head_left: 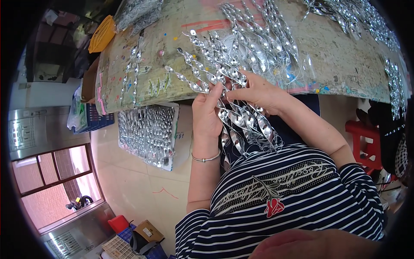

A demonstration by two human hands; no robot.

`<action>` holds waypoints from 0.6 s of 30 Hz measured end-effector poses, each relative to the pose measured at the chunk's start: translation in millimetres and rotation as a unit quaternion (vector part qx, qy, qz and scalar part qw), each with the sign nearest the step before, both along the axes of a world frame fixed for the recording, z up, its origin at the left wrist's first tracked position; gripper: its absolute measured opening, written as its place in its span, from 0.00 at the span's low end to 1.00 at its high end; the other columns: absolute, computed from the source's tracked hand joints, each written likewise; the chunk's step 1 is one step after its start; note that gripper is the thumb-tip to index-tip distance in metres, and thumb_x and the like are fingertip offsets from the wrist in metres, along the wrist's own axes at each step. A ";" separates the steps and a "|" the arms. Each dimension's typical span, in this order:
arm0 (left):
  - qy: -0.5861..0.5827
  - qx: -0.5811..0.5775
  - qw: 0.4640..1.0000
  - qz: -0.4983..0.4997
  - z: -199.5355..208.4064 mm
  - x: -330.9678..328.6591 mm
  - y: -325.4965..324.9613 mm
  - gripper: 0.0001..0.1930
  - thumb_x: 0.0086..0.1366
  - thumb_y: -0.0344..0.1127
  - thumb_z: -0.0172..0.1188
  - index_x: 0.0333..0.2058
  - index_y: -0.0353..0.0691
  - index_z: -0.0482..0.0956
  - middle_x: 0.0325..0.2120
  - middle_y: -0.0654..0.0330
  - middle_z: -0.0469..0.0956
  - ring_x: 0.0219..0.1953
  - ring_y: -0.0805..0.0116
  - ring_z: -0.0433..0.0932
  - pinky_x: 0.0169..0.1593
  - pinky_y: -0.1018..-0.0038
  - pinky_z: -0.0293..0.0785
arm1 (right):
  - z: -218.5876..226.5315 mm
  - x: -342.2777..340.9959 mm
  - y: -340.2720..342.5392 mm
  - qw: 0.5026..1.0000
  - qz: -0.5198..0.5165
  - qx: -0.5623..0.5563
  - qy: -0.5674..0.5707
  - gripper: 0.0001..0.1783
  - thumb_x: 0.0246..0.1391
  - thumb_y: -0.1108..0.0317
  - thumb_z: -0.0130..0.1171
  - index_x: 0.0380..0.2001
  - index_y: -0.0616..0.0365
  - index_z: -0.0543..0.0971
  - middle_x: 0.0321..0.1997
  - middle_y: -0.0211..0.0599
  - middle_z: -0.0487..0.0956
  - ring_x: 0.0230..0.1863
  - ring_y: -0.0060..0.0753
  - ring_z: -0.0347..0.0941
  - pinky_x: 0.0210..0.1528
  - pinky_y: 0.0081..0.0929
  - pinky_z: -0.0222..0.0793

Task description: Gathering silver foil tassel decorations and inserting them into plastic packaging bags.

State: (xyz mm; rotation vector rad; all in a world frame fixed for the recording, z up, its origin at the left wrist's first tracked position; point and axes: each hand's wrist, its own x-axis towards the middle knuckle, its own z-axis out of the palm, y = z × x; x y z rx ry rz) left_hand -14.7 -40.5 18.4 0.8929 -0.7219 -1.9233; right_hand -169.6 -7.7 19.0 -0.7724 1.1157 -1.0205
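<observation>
We have before us a broad, stained table point(340, 60), its near edge curving from left to right, and on the near side a navy-and-white striped shirt point(302, 203). Below the table's left part stands a white-sided box point(183, 146) filled with silver spirals; a red stool point(364, 140) stands at the right. Farther across the table, loose silver strips point(276, 32) lie spread out. Our bundle of twisted silver strips point(242, 117) is at the table's near edge, its far ends fanning left over the tabletop, its near ends reaching the shirt. A yellow basket point(101, 35) sits at the far left. Our left hand point(208, 111) grips the bundle, thumb laid along it, the other fingers mostly hidden. Our right hand point(261, 93) has thumb and forefinger closed on it from the right; how its remaining fingers sit, we cannot tell. Smallest, a silver bracelet point(205, 159) circles our left wrist.
</observation>
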 end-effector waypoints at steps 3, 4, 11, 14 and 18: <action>-0.027 -0.009 1.000 0.001 -9.3 2.2 -3.6 0.06 0.61 0.27 0.62 0.37 0.35 0.78 0.33 0.59 0.81 0.31 0.73 0.79 0.35 0.77 0.75 | -7.7 1.5 -0.7 0.999 -0.006 -0.014 -0.038 0.25 0.48 0.67 0.63 0.49 0.61 0.69 0.29 0.29 0.75 0.24 0.16 0.67 0.23 0.18 0.60; -0.027 -0.009 1.000 0.000 -9.1 2.1 -3.6 0.06 0.61 0.27 0.62 0.37 0.35 0.78 0.33 0.59 0.81 0.31 0.73 0.79 0.35 0.77 0.75 | -8.0 1.6 -0.3 0.999 -0.006 -0.014 -0.038 0.25 0.48 0.67 0.63 0.49 0.61 0.69 0.29 0.29 0.75 0.24 0.16 0.67 0.23 0.18 0.60; -0.008 0.005 0.999 0.031 -3.8 5.5 -3.2 0.06 0.61 0.25 0.60 0.38 0.35 0.77 0.32 0.58 0.81 0.31 0.72 0.80 0.36 0.77 0.77 | -21.2 -3.1 -2.5 0.999 -0.033 -0.017 -0.033 0.27 0.48 0.65 0.63 0.50 0.63 0.69 0.28 0.31 0.75 0.24 0.17 0.65 0.22 0.18 0.58; 0.015 0.002 1.000 0.027 -7.4 8.3 -4.4 0.07 0.61 0.24 0.59 0.39 0.32 0.76 0.33 0.55 0.81 0.33 0.69 0.81 0.38 0.75 0.78 | -21.8 -3.2 -3.3 0.998 -0.036 -0.019 -0.037 0.31 0.46 0.63 0.64 0.52 0.65 0.67 0.28 0.32 0.74 0.25 0.19 0.65 0.24 0.18 0.59; 0.031 -0.008 0.999 -0.003 -6.5 10.3 -6.0 0.09 0.62 0.23 0.57 0.41 0.30 0.75 0.37 0.52 0.81 0.34 0.67 0.81 0.39 0.73 0.79 | -34.1 -3.8 -4.9 0.998 -0.067 0.004 0.003 0.31 0.44 0.63 0.65 0.50 0.65 0.68 0.31 0.37 0.76 0.25 0.22 0.68 0.25 0.21 0.62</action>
